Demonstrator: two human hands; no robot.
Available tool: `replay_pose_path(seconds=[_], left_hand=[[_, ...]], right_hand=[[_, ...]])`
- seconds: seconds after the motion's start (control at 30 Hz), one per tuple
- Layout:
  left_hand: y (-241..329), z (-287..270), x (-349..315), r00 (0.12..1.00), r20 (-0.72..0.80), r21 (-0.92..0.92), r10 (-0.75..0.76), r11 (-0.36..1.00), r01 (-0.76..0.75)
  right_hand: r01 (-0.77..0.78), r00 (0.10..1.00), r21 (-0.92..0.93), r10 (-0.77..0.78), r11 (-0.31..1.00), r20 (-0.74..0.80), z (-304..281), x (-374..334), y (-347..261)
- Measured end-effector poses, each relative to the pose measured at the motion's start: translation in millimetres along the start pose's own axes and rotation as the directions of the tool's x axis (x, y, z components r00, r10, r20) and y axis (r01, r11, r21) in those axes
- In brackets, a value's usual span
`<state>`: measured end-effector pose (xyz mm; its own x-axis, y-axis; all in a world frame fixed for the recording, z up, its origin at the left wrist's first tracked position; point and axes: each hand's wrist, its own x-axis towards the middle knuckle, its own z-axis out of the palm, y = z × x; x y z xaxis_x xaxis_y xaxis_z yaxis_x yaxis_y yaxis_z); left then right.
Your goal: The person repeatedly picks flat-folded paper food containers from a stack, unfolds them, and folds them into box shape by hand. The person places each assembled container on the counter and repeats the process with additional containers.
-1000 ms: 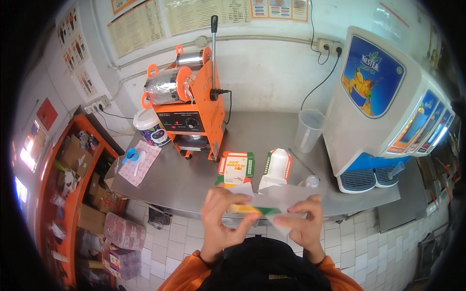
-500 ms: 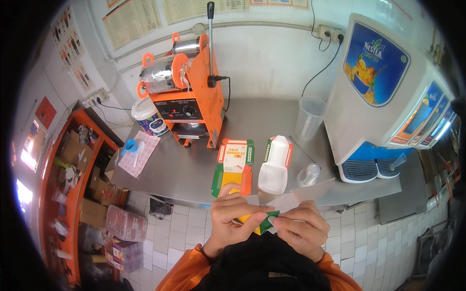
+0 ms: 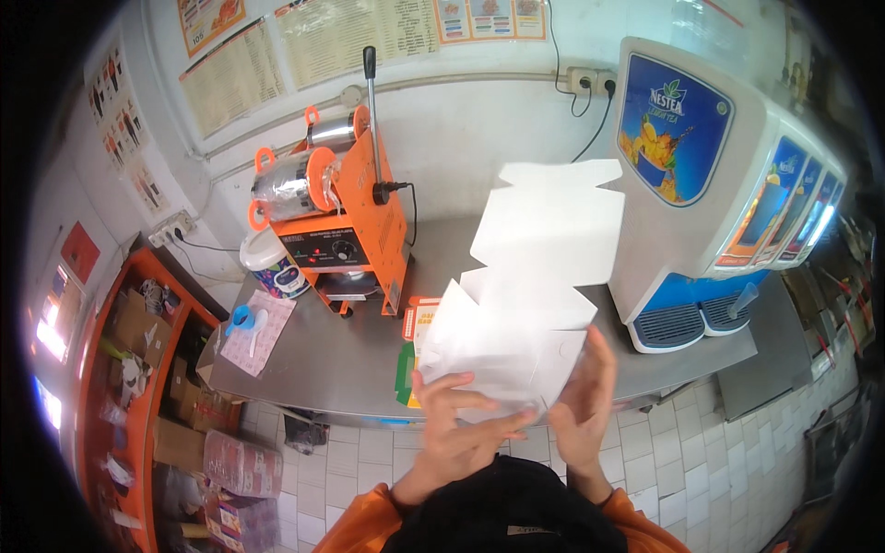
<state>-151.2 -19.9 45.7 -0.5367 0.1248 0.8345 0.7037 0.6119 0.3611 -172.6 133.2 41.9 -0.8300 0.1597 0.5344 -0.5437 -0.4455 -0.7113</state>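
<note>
A partly folded cardboard food box [image 3: 548, 235] is held up over the counter's front edge, its plain white inside facing me. Its lid flap stands open at the far end, and its side walls are raised. Across the near left corner lie the fingers of my left hand [image 3: 461, 429], some reaching inside. My right hand [image 3: 585, 405] grips the near right side, fingers extended along the outer wall and thumb at the near corner. Behind the box, a green, yellow and orange carton [image 3: 406, 373] shows only its left part on the counter.
An orange cup-sealing machine [image 3: 369, 230] with an upright lever stands at the back left, beside a lidded tub [image 3: 274, 263]. A blue scoop [image 3: 242, 318] rests on patterned paper. The drink dispenser [image 3: 682, 212] occupies the right. Orange shelving [image 3: 152, 415] holds boxes at left.
The box has opened out and turned, now showing its white inside with raised walls. My hands have shifted from pinching its coloured edge to holding its near corners. The view has shifted slightly.
</note>
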Motion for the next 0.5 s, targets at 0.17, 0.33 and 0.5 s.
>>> replay_pose_path(seconds=[0.17,0.33,0.5], left_hand=[[-16.9,29.6,-22.8,0.971,0.238,-0.123,-0.031,0.990,0.062],[-30.9,23.3,-66.3,0.777,0.393,-0.829,-0.491,0.177,0.531],[-40.6,-3.0,-82.1,0.703,0.496,-0.667,-0.509,0.295,0.684]], right_hand=[[-0.251,0.968,-0.275,0.233,0.928,-0.096,-1.5,-8.6,-4.4],[0.484,0.779,-0.603,0.002,0.634,0.628,-28.5,-0.6,-1.3],[0.602,0.738,-0.617,-0.058,0.508,0.672,-30.4,2.2,-9.1]])
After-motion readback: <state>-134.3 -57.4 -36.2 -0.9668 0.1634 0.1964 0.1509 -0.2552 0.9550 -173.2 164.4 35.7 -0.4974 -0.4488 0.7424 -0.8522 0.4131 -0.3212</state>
